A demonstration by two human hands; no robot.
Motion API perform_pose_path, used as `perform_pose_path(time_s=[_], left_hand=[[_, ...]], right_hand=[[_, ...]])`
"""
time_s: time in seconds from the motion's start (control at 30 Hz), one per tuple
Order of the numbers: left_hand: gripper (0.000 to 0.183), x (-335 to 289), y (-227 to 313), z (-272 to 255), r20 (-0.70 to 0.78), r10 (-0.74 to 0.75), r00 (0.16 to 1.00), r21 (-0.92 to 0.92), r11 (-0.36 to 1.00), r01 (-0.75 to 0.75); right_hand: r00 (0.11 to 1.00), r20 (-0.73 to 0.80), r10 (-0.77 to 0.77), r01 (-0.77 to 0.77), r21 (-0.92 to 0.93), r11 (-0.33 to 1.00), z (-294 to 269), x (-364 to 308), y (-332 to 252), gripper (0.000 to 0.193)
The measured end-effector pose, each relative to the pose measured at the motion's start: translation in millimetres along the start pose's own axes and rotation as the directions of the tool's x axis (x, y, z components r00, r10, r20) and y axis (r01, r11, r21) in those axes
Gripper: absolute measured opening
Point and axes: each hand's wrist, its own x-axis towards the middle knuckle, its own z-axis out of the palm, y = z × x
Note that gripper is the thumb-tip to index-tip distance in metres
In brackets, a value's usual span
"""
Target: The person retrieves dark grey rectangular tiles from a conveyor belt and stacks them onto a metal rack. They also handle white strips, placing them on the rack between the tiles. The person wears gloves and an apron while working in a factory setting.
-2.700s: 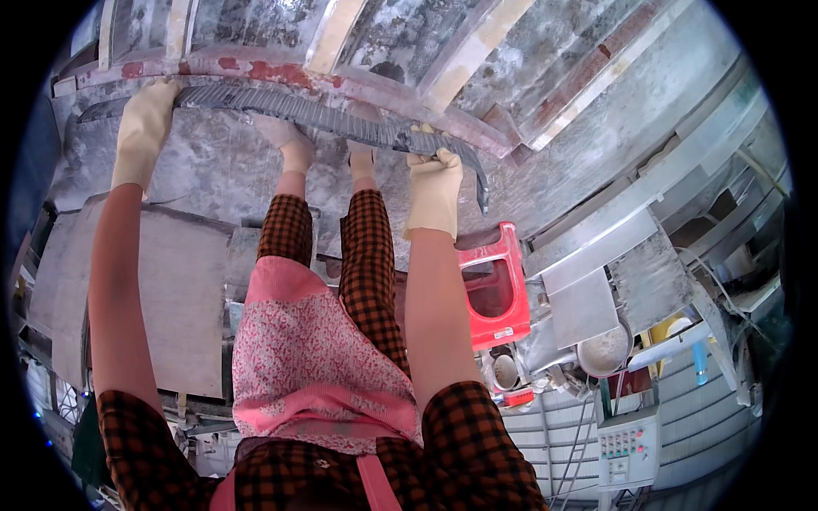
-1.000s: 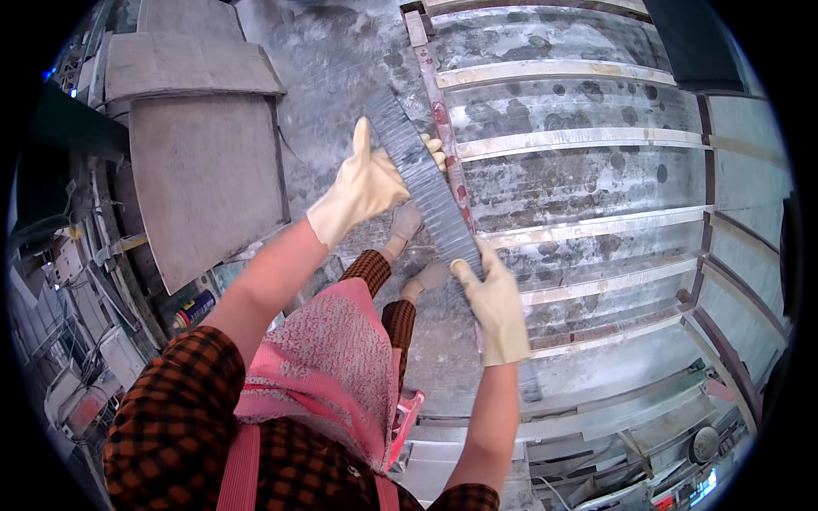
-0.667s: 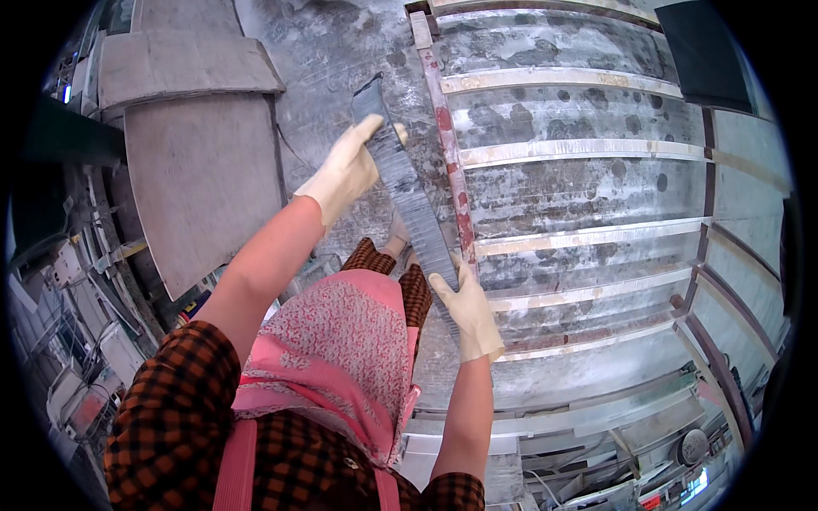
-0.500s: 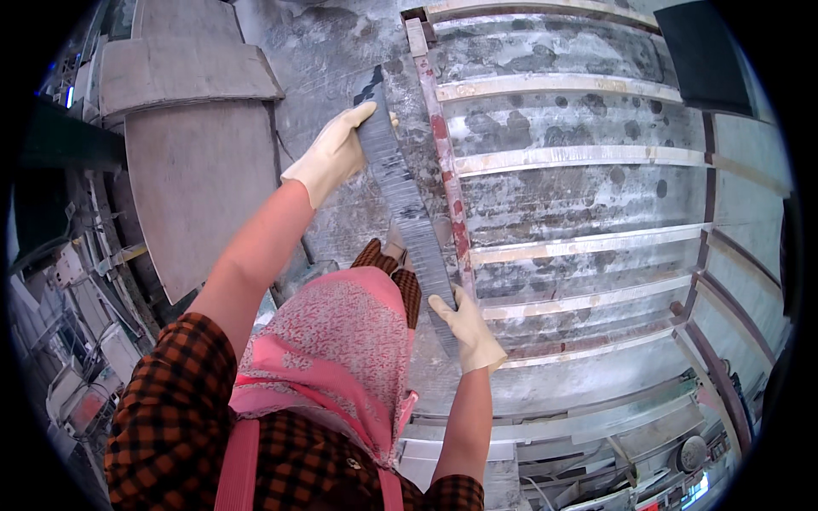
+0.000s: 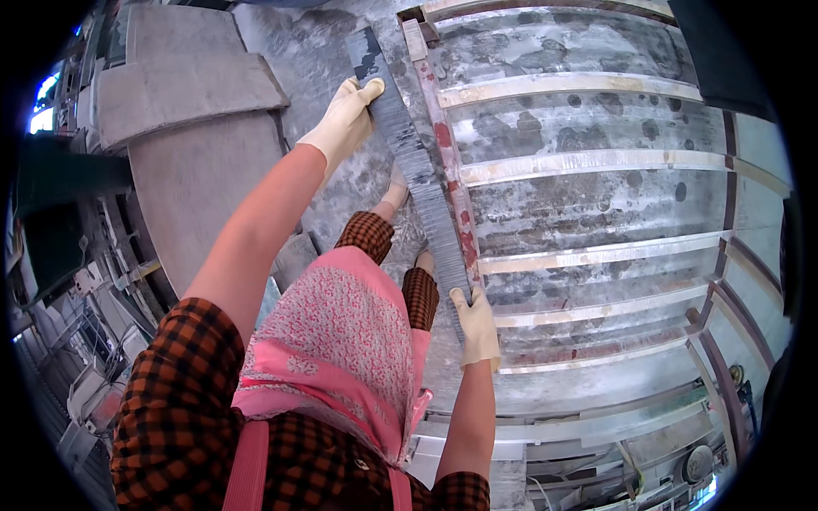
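Note:
A long, narrow grey slab strip (image 5: 411, 157) with a streaked, partly dark surface slants across in front of me, its far end up and to the left. My left hand (image 5: 345, 117), in a cream glove, is closed on its left edge near the far end, thumb on top. Lower down, my right hand (image 5: 477, 328), gloved alike, grips the near end at its right edge. The strip lies alongside a red-stained rail (image 5: 449, 162) of a frame; whether the two touch I cannot tell.
Pale crossbars (image 5: 588, 162) of the frame run rightward above a stained grey surface. Large flat boards (image 5: 204, 187) are stacked on the left. A dark panel (image 5: 720, 60) stands at the upper right. Scrap pieces (image 5: 648, 443) lie at the lower right. My feet show beneath the strip.
The strip has shifted slightly away and turned a little, now closer along the red-stained rail. Both hands have kept their grip. My legs have stepped wider apart.

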Motion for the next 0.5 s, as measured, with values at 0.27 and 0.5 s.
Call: perform_pose_path(time_s=[0.27,0.5], left_hand=[[0.020,100,13,-4,0.091,-0.016,0.996,0.536,0.843,-0.036],[0.040,123,34,10,0.157,0.100,0.983,0.766,0.616,-0.185]], right_hand=[[0.986,-0.138,0.090,-0.083,0.056,0.995,15,66,-52,0.037],[0.990,-0.101,0.095,-0.078,0.158,0.984,17,128,-75,0.036]])
